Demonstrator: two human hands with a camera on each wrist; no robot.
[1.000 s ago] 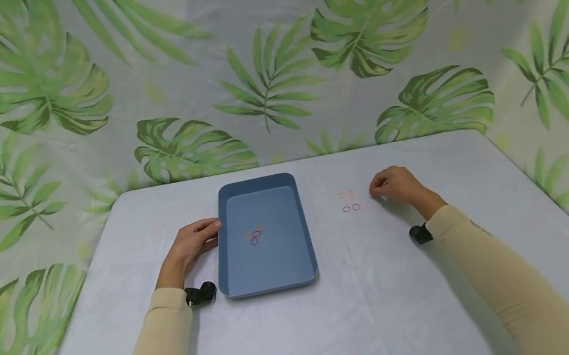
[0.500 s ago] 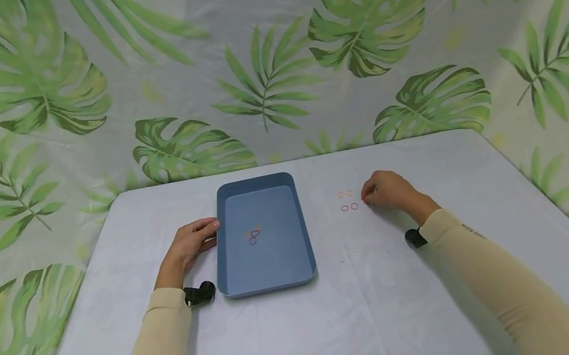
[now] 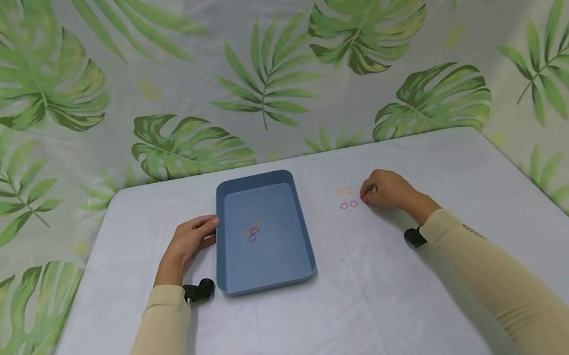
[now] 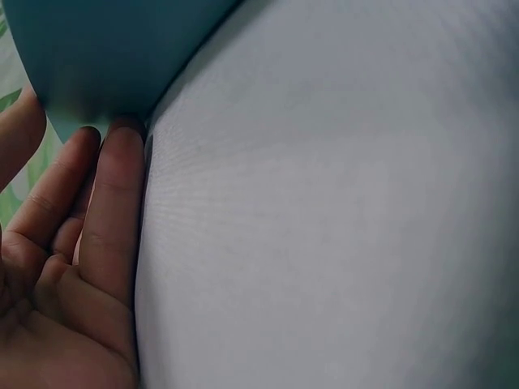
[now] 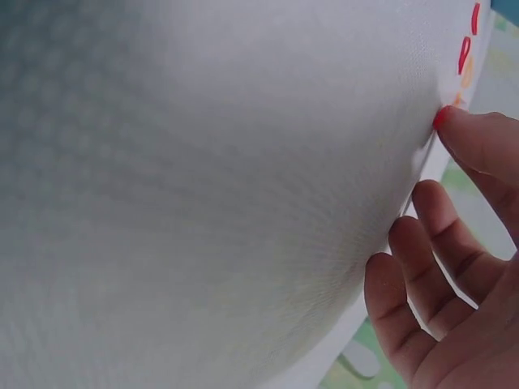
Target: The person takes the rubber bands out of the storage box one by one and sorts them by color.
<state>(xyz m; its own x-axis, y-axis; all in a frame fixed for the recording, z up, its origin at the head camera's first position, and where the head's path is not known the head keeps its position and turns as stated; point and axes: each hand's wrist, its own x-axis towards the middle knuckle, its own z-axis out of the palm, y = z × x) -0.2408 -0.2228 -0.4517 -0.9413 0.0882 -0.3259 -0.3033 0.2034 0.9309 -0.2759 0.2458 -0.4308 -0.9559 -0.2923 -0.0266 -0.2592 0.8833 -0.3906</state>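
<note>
A blue tray (image 3: 237,269) lies on the white cloth with a few small rubber bands (image 3: 252,231) in it. My left hand (image 3: 192,239) lies flat beside the tray, its straight fingers (image 4: 113,203) touching the tray's left wall (image 4: 97,57). My right hand (image 3: 387,189) rests on the cloth to the right with its fingers curled. It pinches a small red rubber band (image 5: 442,119) at its fingertip, against the cloth. Just left of that hand lie several loose red and orange bands (image 3: 346,198), seen as bands (image 5: 466,61) in the right wrist view.
The table (image 3: 379,309) carries a white cloth and ends at a leaf-print backdrop (image 3: 269,70) behind and at both sides. Bare cloth stretches between the tray and the loose bands and along the near edge. Cream sleeves (image 3: 494,269) cover both forearms.
My right hand has slid a little to the left, closer to the loose bands. The left hand and the tray have stayed where they were.
</note>
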